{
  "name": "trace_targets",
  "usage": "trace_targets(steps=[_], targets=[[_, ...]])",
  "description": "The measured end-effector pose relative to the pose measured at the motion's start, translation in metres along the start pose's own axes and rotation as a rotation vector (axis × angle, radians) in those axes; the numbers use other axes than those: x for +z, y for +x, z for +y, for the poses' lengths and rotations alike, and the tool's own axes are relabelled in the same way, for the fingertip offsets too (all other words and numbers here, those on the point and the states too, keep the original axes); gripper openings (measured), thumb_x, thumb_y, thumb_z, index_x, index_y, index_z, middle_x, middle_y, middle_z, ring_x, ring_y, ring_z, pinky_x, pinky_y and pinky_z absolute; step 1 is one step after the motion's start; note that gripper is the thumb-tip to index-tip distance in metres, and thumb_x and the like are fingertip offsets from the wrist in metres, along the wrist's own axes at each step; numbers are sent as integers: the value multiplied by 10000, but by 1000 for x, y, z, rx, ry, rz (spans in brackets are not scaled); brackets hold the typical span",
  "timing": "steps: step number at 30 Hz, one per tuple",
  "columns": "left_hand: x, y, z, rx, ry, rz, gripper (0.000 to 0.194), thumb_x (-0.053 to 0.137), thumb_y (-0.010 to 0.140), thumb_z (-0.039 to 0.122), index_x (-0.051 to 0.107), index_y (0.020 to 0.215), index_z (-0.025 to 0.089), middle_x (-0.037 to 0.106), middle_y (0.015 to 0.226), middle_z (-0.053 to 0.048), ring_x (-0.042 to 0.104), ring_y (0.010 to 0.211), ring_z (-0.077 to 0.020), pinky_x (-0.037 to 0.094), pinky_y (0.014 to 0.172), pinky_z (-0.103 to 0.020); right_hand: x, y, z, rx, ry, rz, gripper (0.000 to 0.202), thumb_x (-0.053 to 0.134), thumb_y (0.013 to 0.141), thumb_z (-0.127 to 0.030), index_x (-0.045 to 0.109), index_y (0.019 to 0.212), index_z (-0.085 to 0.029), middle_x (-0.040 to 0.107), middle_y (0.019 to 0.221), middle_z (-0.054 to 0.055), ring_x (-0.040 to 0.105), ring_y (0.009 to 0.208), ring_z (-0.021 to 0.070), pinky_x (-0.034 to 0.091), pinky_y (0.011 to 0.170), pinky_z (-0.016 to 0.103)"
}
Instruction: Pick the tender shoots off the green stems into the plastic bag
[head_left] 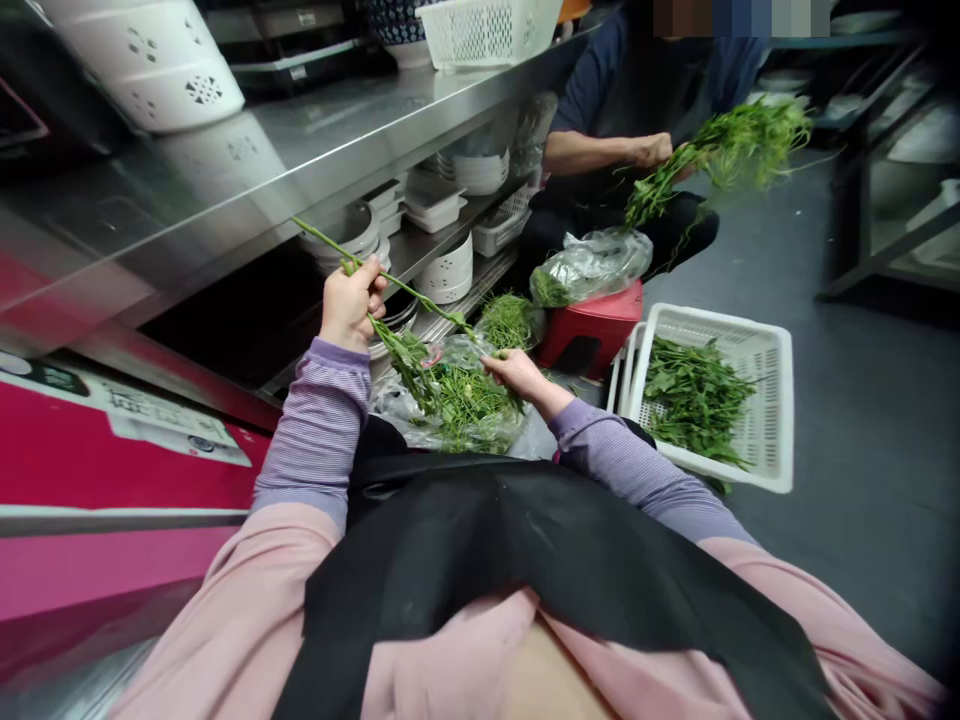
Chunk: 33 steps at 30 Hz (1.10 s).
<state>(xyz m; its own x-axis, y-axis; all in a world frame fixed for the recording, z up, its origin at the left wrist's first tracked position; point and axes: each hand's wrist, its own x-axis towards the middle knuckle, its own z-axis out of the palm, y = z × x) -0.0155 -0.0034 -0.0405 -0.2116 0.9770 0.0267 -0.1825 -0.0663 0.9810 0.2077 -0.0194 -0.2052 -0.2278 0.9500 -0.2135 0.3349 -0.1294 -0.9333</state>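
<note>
My left hand is closed around green vegetable stems, one of them long and stretching across toward my right hand. Leafy ends dangle below the left fist. My right hand pinches the far end of the long stem between thumb and fingers. Beneath both hands lies an opened clear plastic bag with a heap of loose greens on it. To the right stands a white slotted basket holding picked leafy greens.
A co-worker squats ahead, gripping a big bunch of greens. Before them, a plastic bag rests on a red stool. A steel counter runs along the left, with bowls on shelves underneath. Grey floor extends right.
</note>
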Motion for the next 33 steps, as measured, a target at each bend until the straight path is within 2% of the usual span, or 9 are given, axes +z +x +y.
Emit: trace_targets(steps=[4, 7, 10, 15, 19, 24, 28, 31, 33], targets=[[8, -7, -15, -53, -32, -139, 222, 654, 812, 273, 516, 705, 135, 481, 520, 59, 282, 301, -7, 190, 297, -153, -3, -14, -27, 35, 653, -317, 274, 629, 739, -407, 570, 754, -140, 423, 531, -64, 187, 367, 20, 174, 365, 185], [14, -13, -28, -64, -26, -227, 234, 681, 789, 303, 528, 729, 136, 490, 536, 58, 286, 308, -5, 197, 307, -153, -2, -28, -41, 57, 806, -460, 206, 638, 682, -310, 551, 757, -140, 439, 540, -65, 144, 369, 8, 145, 351, 168], [15, -17, -38, -41, -24, -330, 276, 721, 743, 349, 541, 744, 139, 498, 538, 54, 294, 308, -10, 184, 308, -160, 0, -40, -51, 43, 820, -499, 204, 642, 648, -295, 542, 738, -141, 438, 521, -64, 175, 363, 12, 172, 344, 170], [15, -21, -43, 1, -7, -476, 324, 756, 687, 398, 567, 742, 141, 510, 534, 38, 298, 308, -24, 158, 313, -179, 5, -49, -59, -24, 697, -410, 177, 567, 671, -317, 521, 624, -153, 411, 478, -41, 352, 388, 64, 293, 383, 211], [18, -26, -41, 2, 77, -422, 314, 748, 696, 402, 574, 714, 141, 531, 535, 14, 292, 307, -23, 148, 320, -192, 7, -53, -56, -87, 581, -129, 210, 515, 708, -322, 576, 615, -143, 478, 483, -16, 393, 404, 74, 312, 408, 219], [23, -35, -41, 41, 145, -384, 282, 720, 728, 385, 585, 700, 139, 543, 527, -1, 297, 318, -27, 168, 329, -197, 1, -58, -50, -111, 463, -180, 259, 500, 708, -301, 661, 697, -98, 641, 602, 60, 429, 413, 79, 325, 408, 222], [32, -46, -54, 153, 255, -419, 219, 701, 752, 328, 614, 718, 130, 586, 565, -22, 402, 376, -51, 272, 364, -190, -2, -49, -45, 13, 558, 35, 230, 490, 712, -258, 652, 676, -98, 633, 570, 58, 438, 411, 77, 328, 404, 207], [36, -52, -58, 180, 245, -383, 216, 700, 759, 317, 609, 704, 129, 572, 554, -16, 444, 414, -61, 300, 385, -184, -3, -44, -32, 128, 612, 31, 230, 469, 727, -241, 649, 696, -100, 650, 593, 66, 447, 404, 86, 322, 390, 210], [33, -53, -49, 169, 154, -302, 241, 694, 768, 337, 581, 690, 139, 522, 518, 12, 386, 377, -47, 259, 361, -182, -4, -43, -18, 95, 514, 30, 222, 468, 739, -228, 646, 691, -104, 653, 591, 59, 454, 405, 86, 339, 404, 208]])
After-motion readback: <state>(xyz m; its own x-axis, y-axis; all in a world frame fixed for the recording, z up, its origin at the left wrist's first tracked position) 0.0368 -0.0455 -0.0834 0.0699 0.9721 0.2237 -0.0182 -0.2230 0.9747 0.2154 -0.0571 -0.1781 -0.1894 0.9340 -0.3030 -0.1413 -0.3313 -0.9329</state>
